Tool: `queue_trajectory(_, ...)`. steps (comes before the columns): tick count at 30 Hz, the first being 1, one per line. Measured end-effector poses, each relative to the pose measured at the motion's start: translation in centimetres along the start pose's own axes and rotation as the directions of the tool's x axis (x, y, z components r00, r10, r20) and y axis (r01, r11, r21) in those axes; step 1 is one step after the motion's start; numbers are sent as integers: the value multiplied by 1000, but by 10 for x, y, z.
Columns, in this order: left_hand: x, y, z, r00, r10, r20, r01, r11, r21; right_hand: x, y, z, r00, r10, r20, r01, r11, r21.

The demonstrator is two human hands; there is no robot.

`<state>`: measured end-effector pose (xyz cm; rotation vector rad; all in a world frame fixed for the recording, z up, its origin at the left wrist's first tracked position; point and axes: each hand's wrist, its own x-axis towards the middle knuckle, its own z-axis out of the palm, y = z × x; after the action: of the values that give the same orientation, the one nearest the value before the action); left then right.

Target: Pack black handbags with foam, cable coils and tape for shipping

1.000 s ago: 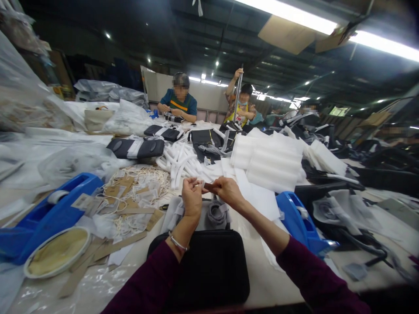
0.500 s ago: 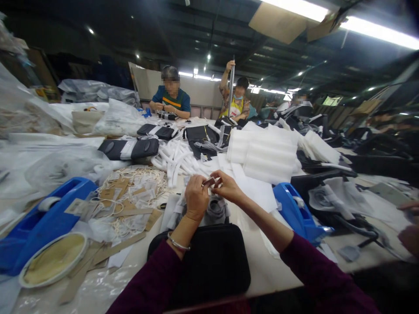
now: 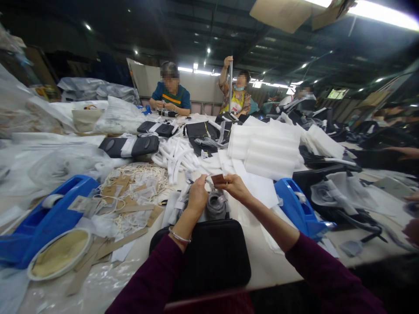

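Tag (image 3: 218, 179) pinched by the right hand (image 3: 236, 187), left hand (image 3: 197, 197) closed just beside it, both hands beyond a black case (image 3: 209, 257).

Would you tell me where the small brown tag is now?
Head view, centre: the brown tag is pinched in the right hand, beside the left hand, just beyond the black case.

Maroon long sleeves (image 3: 153, 279); thin silver bangle (image 3: 179, 237) by L hand (image 3: 197, 196)

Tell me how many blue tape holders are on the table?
2. One blue tape holder sits far left; the second holder, just right of the right hand. Clutter may hide more.
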<state>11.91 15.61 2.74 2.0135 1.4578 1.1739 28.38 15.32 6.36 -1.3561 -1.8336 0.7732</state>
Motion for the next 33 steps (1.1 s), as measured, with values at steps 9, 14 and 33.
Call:
queue_trajectory(9,2,2,-1,996,84,41,-82,995,-55,-38,-15,-4,999,51,17,-54,942,331)
queue_trajectory(14,-3,10,-2,996,88,14,-88,996,30,-51,-25,-7,994,112,-18,-99,928,359)
queue_trajectory(33,-8,17,-7,994,-61,-93,84,957,278,86,-21,14,909,393,-138,-416,879,-233)
